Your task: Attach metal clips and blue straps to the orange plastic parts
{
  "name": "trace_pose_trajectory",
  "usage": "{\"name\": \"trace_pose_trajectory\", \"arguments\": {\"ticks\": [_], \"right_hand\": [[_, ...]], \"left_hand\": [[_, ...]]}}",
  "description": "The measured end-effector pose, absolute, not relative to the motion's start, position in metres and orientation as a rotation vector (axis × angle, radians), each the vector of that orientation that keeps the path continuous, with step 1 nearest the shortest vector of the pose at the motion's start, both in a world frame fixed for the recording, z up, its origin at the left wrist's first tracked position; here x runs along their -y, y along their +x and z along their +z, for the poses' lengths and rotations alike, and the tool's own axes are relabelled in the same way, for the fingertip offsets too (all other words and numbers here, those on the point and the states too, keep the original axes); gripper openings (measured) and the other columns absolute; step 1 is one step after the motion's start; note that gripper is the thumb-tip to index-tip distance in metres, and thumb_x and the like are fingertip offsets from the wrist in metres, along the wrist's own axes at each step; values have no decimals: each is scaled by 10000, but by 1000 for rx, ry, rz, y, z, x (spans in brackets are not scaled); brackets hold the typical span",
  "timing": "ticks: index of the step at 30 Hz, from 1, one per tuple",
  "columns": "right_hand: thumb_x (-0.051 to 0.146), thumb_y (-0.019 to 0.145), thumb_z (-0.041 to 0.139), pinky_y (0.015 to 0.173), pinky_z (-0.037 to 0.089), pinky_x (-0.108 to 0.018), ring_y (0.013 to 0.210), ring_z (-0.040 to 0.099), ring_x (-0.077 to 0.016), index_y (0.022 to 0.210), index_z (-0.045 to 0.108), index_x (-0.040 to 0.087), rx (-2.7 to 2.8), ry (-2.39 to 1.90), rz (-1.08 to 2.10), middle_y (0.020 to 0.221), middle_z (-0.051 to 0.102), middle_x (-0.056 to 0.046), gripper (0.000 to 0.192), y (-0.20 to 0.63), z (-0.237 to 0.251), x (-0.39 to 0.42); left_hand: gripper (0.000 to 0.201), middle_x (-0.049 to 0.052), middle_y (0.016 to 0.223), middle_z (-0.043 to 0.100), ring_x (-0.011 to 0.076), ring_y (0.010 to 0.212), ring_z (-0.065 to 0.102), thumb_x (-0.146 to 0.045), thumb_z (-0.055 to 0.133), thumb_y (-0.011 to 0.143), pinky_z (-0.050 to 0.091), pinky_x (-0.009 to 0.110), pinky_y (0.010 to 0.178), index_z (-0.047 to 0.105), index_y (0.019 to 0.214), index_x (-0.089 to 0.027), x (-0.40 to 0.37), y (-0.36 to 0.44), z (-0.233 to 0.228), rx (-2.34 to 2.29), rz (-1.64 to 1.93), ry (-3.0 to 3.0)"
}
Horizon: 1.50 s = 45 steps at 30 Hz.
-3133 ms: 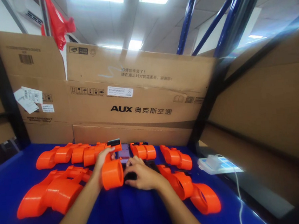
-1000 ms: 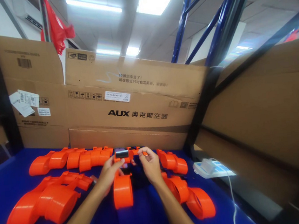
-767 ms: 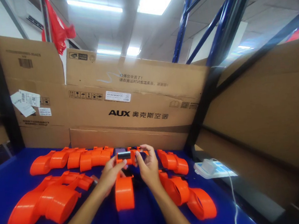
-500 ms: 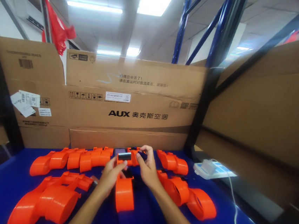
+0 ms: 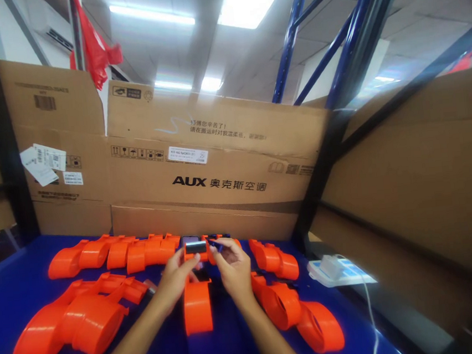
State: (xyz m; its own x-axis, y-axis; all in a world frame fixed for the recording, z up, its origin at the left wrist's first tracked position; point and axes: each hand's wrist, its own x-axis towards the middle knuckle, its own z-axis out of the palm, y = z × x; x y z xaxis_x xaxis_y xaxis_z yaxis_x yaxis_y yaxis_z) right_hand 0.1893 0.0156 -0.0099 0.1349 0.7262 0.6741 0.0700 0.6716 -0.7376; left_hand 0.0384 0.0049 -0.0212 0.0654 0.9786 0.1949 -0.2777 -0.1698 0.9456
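Orange plastic part (image 5: 197, 306) stands on the blue surface (image 5: 8, 288) between both forearms, its upper end with a dark rectangular insert (image 5: 195, 247) pinched by the left hand (image 5: 174, 276), thumb and fingers closed on that top end. Right hand (image 5: 230, 265) sits just beside the top of the part, on its right, fingers curled; something small and dark seems held at its fingertips (image 5: 216, 248), too small to tell what, so its grip can't be called for sure.

Change: about three seconds ago the part lay tilted in the left hand, wide round end toward the camera, right hand flat on the surface by a dark object. A second ago it already stood up, both hands at its top end. Since half a second ago the right hand has drawn slightly back from the insert, fingers folded in. Judgement: work is now fine handling at the insert end, part steadied by the left hand.

Around: row of similar orange parts (image 5: 113, 253) along the back left, bigger pile (image 5: 72, 321) front left, more orange parts (image 5: 299, 313) touching each other on the right. White charger block (image 5: 331, 268) with cable at right edge. Cardboard boxes (image 5: 218, 167) wall off the back
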Motion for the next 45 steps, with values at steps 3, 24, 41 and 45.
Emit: {"name": "trace_pose_trajectory", "arguments": {"ticks": [3, 24, 41, 45], "right_hand": [[342, 863, 681, 772, 539, -360, 867, 645, -224, 1027, 728, 231, 1438, -770, 478, 966, 677, -78, 204, 191, -11, -13], [236, 994, 458, 653, 495, -285, 715, 577, -163, 1482, 446, 245, 1931, -747, 177, 837, 580, -37, 488, 203, -12, -12], [239, 983, 482, 796, 538, -351, 873, 639, -218, 1396, 561, 246, 1897, -711, 171, 990, 667, -99, 421, 203, -19, -11], [396, 973, 514, 807, 534, -362, 867, 642, -224, 1381, 560, 261, 1620, -755, 557, 976, 677, -67, 433, 202, -10, -9]], "left_hand": [[437, 19, 746, 658, 112, 491, 576, -477, 744, 748, 434, 221, 487, 649, 1036, -162, -5, 38, -22, -848, 1388, 1172], [373, 10, 773, 633, 110, 550, 579, -440, 732, 770, 472, 218, 528, 652, 996, -155, -5, 37, -21, -834, 1470, 1153], [303, 23, 643, 658, 97, 482, 566, -399, 780, 744, 433, 200, 490, 666, 805, -125, -7, 35, -20, -754, 1438, 1012], [437, 55, 784, 725, 117, 503, 621, -319, 820, 717, 479, 218, 505, 667, 1090, -149, -7, 36, -17, -642, 1341, 893]]}}
